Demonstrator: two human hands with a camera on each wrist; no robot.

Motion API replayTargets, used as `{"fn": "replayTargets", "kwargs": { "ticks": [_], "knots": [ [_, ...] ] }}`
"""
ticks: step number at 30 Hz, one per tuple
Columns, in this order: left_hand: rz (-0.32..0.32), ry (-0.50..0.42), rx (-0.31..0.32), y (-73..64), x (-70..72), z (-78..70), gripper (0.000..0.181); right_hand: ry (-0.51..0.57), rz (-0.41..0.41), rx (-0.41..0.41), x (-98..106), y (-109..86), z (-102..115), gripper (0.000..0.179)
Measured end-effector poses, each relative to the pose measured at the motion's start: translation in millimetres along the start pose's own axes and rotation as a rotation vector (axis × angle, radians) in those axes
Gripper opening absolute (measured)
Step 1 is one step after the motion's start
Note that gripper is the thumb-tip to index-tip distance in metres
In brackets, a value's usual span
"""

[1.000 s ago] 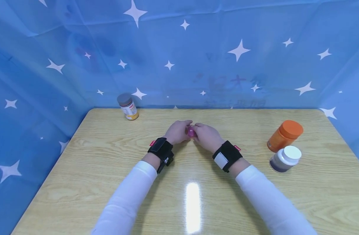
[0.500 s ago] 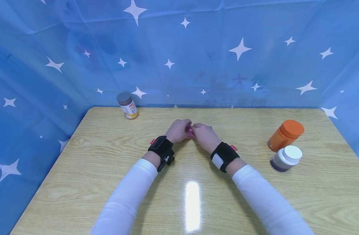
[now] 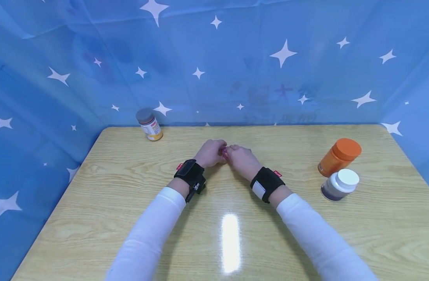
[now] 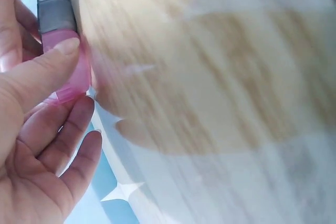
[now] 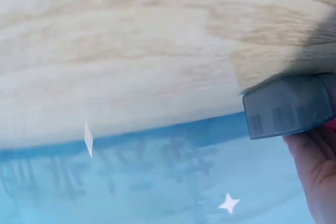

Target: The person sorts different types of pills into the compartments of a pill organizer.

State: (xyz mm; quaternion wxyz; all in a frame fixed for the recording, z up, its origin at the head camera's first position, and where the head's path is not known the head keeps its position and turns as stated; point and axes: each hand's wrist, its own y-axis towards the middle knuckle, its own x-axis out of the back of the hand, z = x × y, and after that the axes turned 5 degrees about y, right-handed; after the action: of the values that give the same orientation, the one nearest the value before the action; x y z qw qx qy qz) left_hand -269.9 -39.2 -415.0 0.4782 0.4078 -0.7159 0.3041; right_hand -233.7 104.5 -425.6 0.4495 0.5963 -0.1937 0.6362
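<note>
A small pink translucent case [image 4: 79,80] with a smoky grey end [image 4: 55,11] is held between both hands above the table. My left hand [image 3: 210,153] pinches its pink part, with the thumb laid across it in the left wrist view; the lower fingers curl loosely beneath. Opposite, my right hand [image 3: 244,160] has its fingertips bent onto the same case, which is mostly hidden between the hands in the head view. In the right wrist view the grey end [image 5: 289,107] shows at the right edge, with fingers just below it.
A jar with a dark lid [image 3: 149,125] stands at the table's back left. An orange bottle [image 3: 339,157] and a white-capped bottle [image 3: 340,185] stand close together on the right. A blue star-patterned curtain [image 3: 214,58] hangs behind the wooden table [image 3: 105,203].
The hands stay together around the case, and the right hand has turned slightly and closed in, leaving less pink visible. The head view has shifted slightly; the bottles have not moved on the table.
</note>
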Motion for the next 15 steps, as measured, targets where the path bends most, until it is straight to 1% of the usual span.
{"fn": "replayTargets", "kwargs": {
  "ticks": [3, 5, 6, 8, 11, 15],
  "knots": [
    [-0.002, -0.007, 0.01, -0.4, 1.0, 0.4, 0.052, 0.1, 0.014, -0.031, 3.1, 5.0, -4.9, 0.021],
    [0.004, -0.019, 0.027, -1.2, 1.2, 0.3, 0.054, 0.192, 0.011, -0.093, 6.0, 8.7, -9.0, 0.024],
    [0.009, -0.029, 0.034, -1.4, 1.1, 0.3, 0.055, 0.234, 0.002, -0.138, 7.0, 10.8, -11.3, 0.025],
    [0.019, -0.05, 0.05, -1.7, 0.6, 0.5, 0.058, 0.292, -0.02, -0.217, 9.1, 15.2, -15.7, 0.024],
    [0.032, -0.083, 0.074, -2.2, 0.4, 0.5, 0.064, 0.337, -0.036, -0.32, 11.6, 22.4, -19.8, 0.022],
    [0.025, -0.112, 0.098, -2.1, 1.7, 0.0, 0.072, 0.345, -0.019, -0.417, 12.5, 32.0, -22.7, 0.022]
  ]
}}
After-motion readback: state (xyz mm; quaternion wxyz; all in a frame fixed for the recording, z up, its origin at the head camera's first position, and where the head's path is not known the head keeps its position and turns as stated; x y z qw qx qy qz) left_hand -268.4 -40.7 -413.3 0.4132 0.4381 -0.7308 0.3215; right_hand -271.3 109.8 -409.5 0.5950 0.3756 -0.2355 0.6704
